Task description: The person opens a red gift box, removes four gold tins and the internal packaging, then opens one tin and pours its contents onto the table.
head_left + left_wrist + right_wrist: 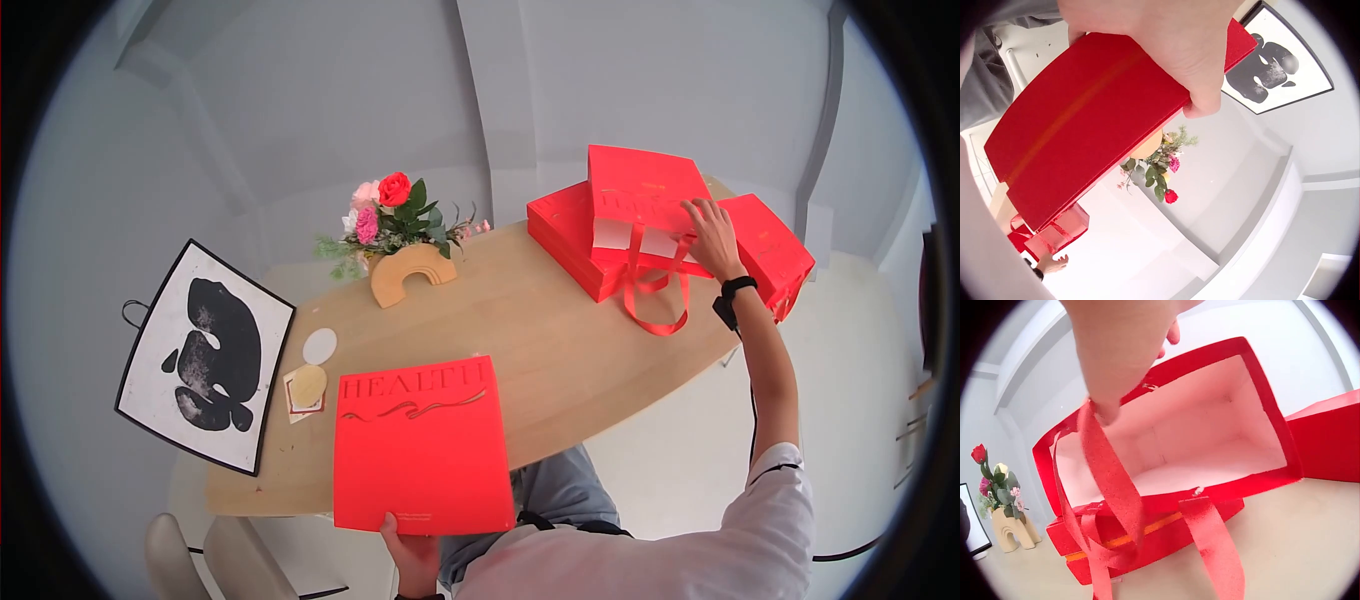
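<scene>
My left hand (410, 555) grips a flat red box (420, 450) by its lower edge, thumb on the face lettered "HEALTH". The box is held over the table's near edge. In the left wrist view the fingers wrap the box's red side (1097, 119). At the far right, my right hand (714, 240) holds the upper rim of a red gift bag (645, 185), thumb at the inside edge. This bag lies tipped, its mouth toward me, and the right wrist view shows a bare pale lining (1191, 437). Red ribbon handles (660, 326) hang from it.
Another red box (565, 240) lies under the bag, and a second red bag (770, 245) lies to its right. Flowers (395, 205) stand in an arch-shaped vase (410, 270) at the back. A framed black-and-white picture (215, 355) and round coasters (320, 346) are at left.
</scene>
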